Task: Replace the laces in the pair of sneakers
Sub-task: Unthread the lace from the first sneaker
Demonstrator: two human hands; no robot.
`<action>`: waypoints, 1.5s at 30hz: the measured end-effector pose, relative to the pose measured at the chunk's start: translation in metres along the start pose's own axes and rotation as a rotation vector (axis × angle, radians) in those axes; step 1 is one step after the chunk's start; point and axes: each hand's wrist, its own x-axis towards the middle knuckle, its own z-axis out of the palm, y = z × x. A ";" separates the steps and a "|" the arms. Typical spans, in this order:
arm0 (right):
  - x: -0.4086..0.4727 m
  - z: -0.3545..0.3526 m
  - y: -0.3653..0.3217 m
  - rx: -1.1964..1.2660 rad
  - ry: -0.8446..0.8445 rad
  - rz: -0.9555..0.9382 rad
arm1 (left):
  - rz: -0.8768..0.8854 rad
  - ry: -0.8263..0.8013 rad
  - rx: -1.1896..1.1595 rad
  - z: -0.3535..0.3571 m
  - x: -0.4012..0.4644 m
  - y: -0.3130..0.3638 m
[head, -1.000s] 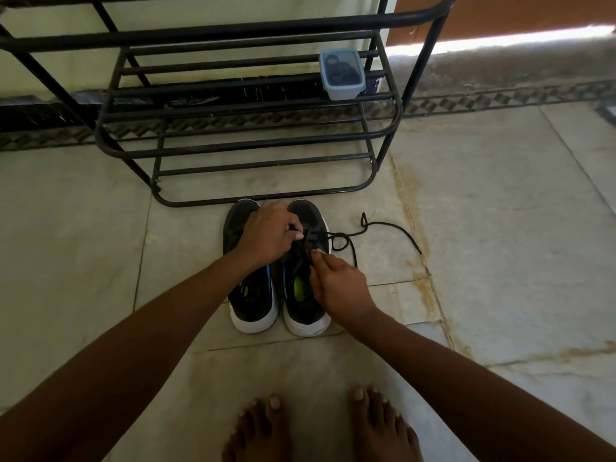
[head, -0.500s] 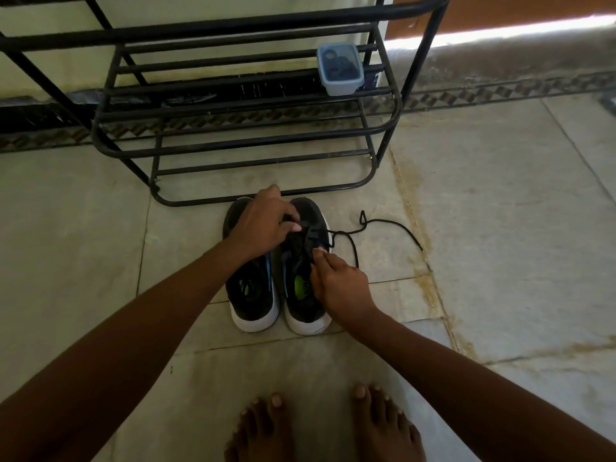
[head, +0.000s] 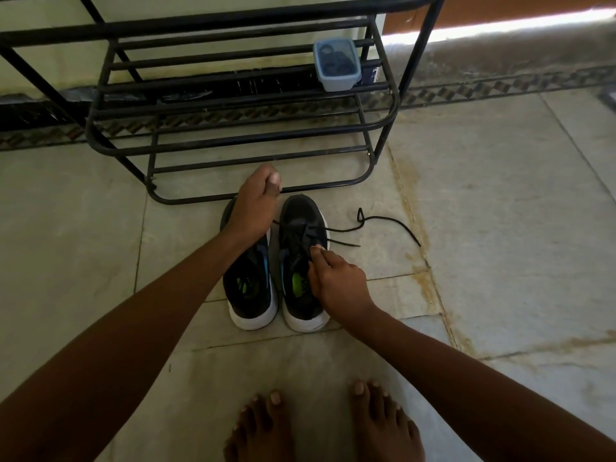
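Observation:
Two black sneakers with white soles stand side by side on the tiled floor, toes toward the rack: the left sneaker (head: 250,288) and the right sneaker (head: 301,258). A black lace (head: 386,221) runs from the right sneaker's eyelets and trails onto the floor to its right. My left hand (head: 255,208) is raised above the left sneaker's toe, fingers closed on a stretch of lace that leads back to the right sneaker. My right hand (head: 336,278) pinches the lace at the right sneaker's upper eyelets.
A black metal shoe rack (head: 240,135) stands just beyond the sneakers, with a small lidded plastic box (head: 337,63) on its shelf. My bare feet (head: 320,425) are at the bottom edge. A patterned tile border runs along the wall.
My left hand has moved up and away from the right sneaker toward the rack, drawing the lace through. My right hand stays on the eyelets.

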 end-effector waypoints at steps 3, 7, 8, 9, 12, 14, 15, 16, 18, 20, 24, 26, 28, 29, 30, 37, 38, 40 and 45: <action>0.000 0.001 0.000 -0.020 0.000 0.000 | 0.418 -0.200 0.531 -0.013 0.007 0.002; 0.001 0.002 0.000 -0.041 0.007 0.002 | 0.470 -0.506 1.101 -0.011 0.004 -0.003; 0.001 0.002 0.000 -0.045 0.009 0.004 | 0.451 -0.496 1.092 -0.011 0.003 -0.004; 0.000 0.002 0.000 -0.043 0.010 0.005 | 0.433 -0.448 1.024 -0.012 0.003 -0.004; -0.001 0.002 0.000 -0.022 0.013 -0.001 | 0.295 -0.284 0.597 -0.013 0.002 -0.007; -0.001 0.002 0.001 -0.018 0.024 0.000 | 0.203 -0.179 0.277 -0.012 0.002 -0.006; -0.001 0.002 0.001 -0.020 0.027 0.001 | 0.143 -0.141 0.110 -0.010 0.003 -0.003; -0.001 0.002 0.001 -0.024 0.031 0.001 | 0.075 -0.116 -0.062 -0.007 0.003 0.001; -0.001 0.002 0.000 -0.033 0.040 -0.006 | -0.076 -0.096 -0.377 -0.001 0.001 0.005; 0.000 0.001 -0.001 -0.029 0.035 -0.005 | -0.187 -0.106 -0.564 0.003 0.001 0.003; 0.000 0.000 -0.001 -0.028 0.018 0.002 | -0.318 -0.188 -0.537 0.006 0.001 0.006; 0.000 0.000 -0.001 -0.035 0.020 0.003 | -0.245 -0.218 -0.230 0.005 0.001 0.009; 0.001 0.000 -0.002 -0.043 0.031 0.003 | 0.007 -0.287 0.209 0.006 -0.001 0.006; 0.001 -0.001 -0.002 -0.047 0.034 0.002 | 0.110 -0.360 0.386 0.007 -0.002 0.003; 0.001 0.000 -0.002 -0.047 0.033 0.004 | 0.183 -0.461 0.569 0.010 -0.004 -0.001; -0.002 0.003 -0.003 0.067 -0.039 0.083 | 0.451 -0.392 1.150 0.005 0.008 0.003; -0.003 0.002 -0.003 0.079 -0.046 0.084 | 0.404 -0.320 1.050 0.000 0.010 0.003; -0.003 0.001 -0.003 0.079 -0.042 0.081 | 0.269 -0.250 0.786 -0.011 0.012 -0.001; -0.002 0.000 -0.004 0.057 -0.038 0.073 | -0.016 -0.211 0.041 -0.006 -0.006 -0.014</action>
